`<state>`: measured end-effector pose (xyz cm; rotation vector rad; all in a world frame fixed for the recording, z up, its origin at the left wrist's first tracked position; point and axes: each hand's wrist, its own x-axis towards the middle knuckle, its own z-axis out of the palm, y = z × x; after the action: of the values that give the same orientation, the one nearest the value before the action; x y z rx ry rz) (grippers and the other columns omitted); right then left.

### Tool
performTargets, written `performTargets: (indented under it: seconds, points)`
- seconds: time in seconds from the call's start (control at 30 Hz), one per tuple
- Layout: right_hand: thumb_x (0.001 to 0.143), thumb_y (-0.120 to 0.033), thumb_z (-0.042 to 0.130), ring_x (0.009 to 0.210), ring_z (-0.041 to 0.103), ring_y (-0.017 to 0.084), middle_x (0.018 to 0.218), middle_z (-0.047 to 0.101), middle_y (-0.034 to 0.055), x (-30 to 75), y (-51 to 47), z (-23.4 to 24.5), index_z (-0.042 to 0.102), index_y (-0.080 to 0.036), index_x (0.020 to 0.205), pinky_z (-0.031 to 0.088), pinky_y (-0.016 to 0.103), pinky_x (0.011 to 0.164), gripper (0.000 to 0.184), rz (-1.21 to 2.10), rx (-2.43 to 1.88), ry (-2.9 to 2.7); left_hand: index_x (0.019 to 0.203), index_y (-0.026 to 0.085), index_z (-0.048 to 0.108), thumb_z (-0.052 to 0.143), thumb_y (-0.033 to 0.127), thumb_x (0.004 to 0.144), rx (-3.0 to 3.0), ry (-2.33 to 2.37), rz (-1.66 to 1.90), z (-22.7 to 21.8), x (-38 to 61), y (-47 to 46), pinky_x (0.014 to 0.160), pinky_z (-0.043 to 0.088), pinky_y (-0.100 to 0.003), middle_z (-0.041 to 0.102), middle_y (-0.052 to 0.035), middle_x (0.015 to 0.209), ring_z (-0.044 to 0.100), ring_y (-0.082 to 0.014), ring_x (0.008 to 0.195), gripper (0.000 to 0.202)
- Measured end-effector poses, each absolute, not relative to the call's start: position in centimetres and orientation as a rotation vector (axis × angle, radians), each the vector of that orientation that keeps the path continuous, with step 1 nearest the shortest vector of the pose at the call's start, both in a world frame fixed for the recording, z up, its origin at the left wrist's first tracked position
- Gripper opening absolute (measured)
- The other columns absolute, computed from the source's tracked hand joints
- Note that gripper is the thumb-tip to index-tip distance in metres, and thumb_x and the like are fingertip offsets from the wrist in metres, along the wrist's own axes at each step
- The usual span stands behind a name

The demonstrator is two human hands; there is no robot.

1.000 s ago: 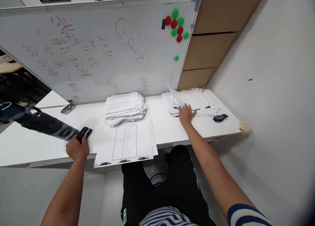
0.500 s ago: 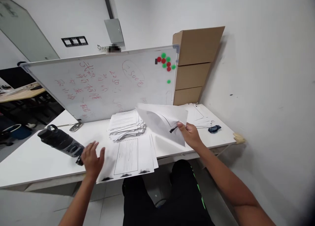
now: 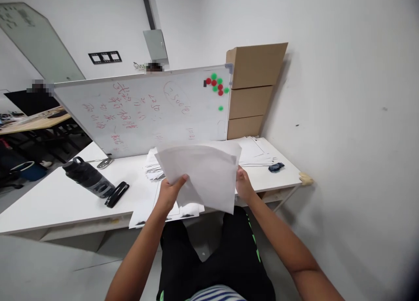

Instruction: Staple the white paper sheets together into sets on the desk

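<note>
Both hands hold up a few white paper sheets (image 3: 203, 174) above the table's front edge. My left hand (image 3: 170, 192) grips their lower left edge, thumb on the near face. My right hand (image 3: 242, 185) holds the right edge, mostly hidden behind the paper. Under the sheets, printed pages (image 3: 144, 213) lie flat and overhang the white table (image 3: 49, 205). A thick paper stack (image 3: 152, 167) peeks out behind the held sheets. A black stapler (image 3: 117, 194) lies to the left, apart from both hands.
A dark water bottle (image 3: 88, 181) lies on its side beside the stapler. A whiteboard (image 3: 140, 108) with red writing and magnets leans at the back. Cardboard boxes (image 3: 252, 89) stand at the back right. More papers (image 3: 258, 154) and a small dark object (image 3: 276, 167) lie right.
My right hand lifted sheets from the right pile and carried them to the middle. My left hand let go of the stapler and took hold of the sheets' left edge.
</note>
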<state>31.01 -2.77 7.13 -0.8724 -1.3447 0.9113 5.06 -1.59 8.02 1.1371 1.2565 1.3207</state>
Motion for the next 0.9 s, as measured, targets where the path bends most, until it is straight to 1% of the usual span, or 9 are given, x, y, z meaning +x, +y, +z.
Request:
performTargets:
  seconds: [0.1,0.23,0.3,0.37,0.43,0.5,0.63,0.77,0.9]
  points:
    - [0.079,-0.088,0.037,0.109,0.065,0.031,0.109,0.072,0.0104,31.6,-2.6,6.3,0.065,-0.025,0.123,0.054,0.042,0.086,0.083,0.954,-0.833,-1.326,0.097,0.010,0.074,0.086,0.046,0.062,1.100,1.220,1.475,8.4,7.2,-0.4,0.080,0.057,-0.039,0.075,-0.0140,0.097,0.070,-0.0286,0.092,0.052]
    - [0.080,-0.082,0.049,0.109,0.063,0.029,0.117,0.069,0.0099,32.9,-2.1,6.8,0.063,-0.024,0.126,0.052,0.040,0.090,0.075,0.847,-0.786,-1.349,0.101,0.010,0.073,0.083,0.047,0.066,1.083,1.153,1.678,8.9,10.1,1.3,0.083,0.056,-0.037,0.074,-0.0123,0.098,0.069,-0.0268,0.095,0.052]
    - [0.081,-0.074,0.058,0.102,0.063,0.026,0.112,0.070,0.0086,33.5,-1.5,6.6,0.064,-0.023,0.122,0.051,0.037,0.087,0.066,0.802,-0.875,-1.344,0.101,0.010,0.072,0.083,0.047,0.066,1.068,1.147,1.721,8.7,11.6,2.0,0.083,0.055,-0.037,0.074,-0.0112,0.096,0.069,-0.0261,0.094,0.052]
    - [0.082,-0.065,0.063,0.091,0.063,0.024,0.099,0.071,0.0065,33.6,-0.8,5.7,0.068,-0.020,0.112,0.050,0.034,0.081,0.054,0.788,-1.029,-1.280,0.100,0.011,0.073,0.083,0.048,0.066,1.068,1.145,1.723,7.9,13.0,2.6,0.082,0.054,-0.037,0.074,-0.0108,0.095,0.069,-0.0259,0.093,0.052]
    - [0.083,-0.060,0.062,0.081,0.062,0.022,0.085,0.070,0.0043,33.6,-0.2,4.3,0.071,-0.018,0.098,0.049,0.033,0.075,0.045,0.764,-1.169,-1.195,0.098,0.011,0.073,0.083,0.049,0.065,1.072,1.144,1.687,6.6,14.3,3.2,0.083,0.053,-0.037,0.074,-0.0112,0.096,0.068,-0.0260,0.093,0.051]
    - [0.085,-0.056,0.058,0.077,0.061,0.021,0.079,0.070,0.0033,33.5,0.2,3.0,0.071,-0.017,0.089,0.048,0.032,0.073,0.041,0.705,-1.246,-1.152,0.098,0.012,0.073,0.083,0.050,0.066,1.064,1.154,1.618,5.0,15.1,3.7,0.083,0.052,-0.037,0.074,-0.0121,0.099,0.068,-0.0263,0.094,0.051]
    - [0.088,-0.049,0.053,0.089,0.065,0.023,0.093,0.074,0.0056,33.8,0.0,1.5,0.071,-0.017,0.100,0.049,0.033,0.080,0.038,0.608,-1.250,-1.161,0.100,0.012,0.073,0.084,0.050,0.065,1.121,1.178,1.435,2.3,15.3,4.1,0.087,0.052,-0.038,0.074,-0.0139,0.102,0.068,-0.0280,0.099,0.053]
    - [0.086,-0.049,0.058,0.095,0.067,0.026,0.099,0.075,0.0078,34.5,-0.2,0.2,0.072,-0.018,0.103,0.051,0.036,0.083,0.038,0.679,-1.316,-1.186,0.101,0.011,0.073,0.084,0.048,0.065,1.153,1.156,1.319,0.7,14.6,4.0,0.092,0.052,-0.042,0.074,-0.0144,0.105,0.068,-0.0291,0.102,0.053]
    - [0.084,-0.051,0.061,0.104,0.067,0.028,0.109,0.075,0.0084,34.6,0.1,-1.3,0.071,-0.020,0.110,0.052,0.039,0.090,0.042,0.772,-1.314,-1.134,0.101,0.011,0.074,0.083,0.049,0.066,1.100,1.158,1.296,0.3,14.5,3.8,0.093,0.052,-0.043,0.074,-0.0145,0.107,0.068,-0.0291,0.103,0.052]
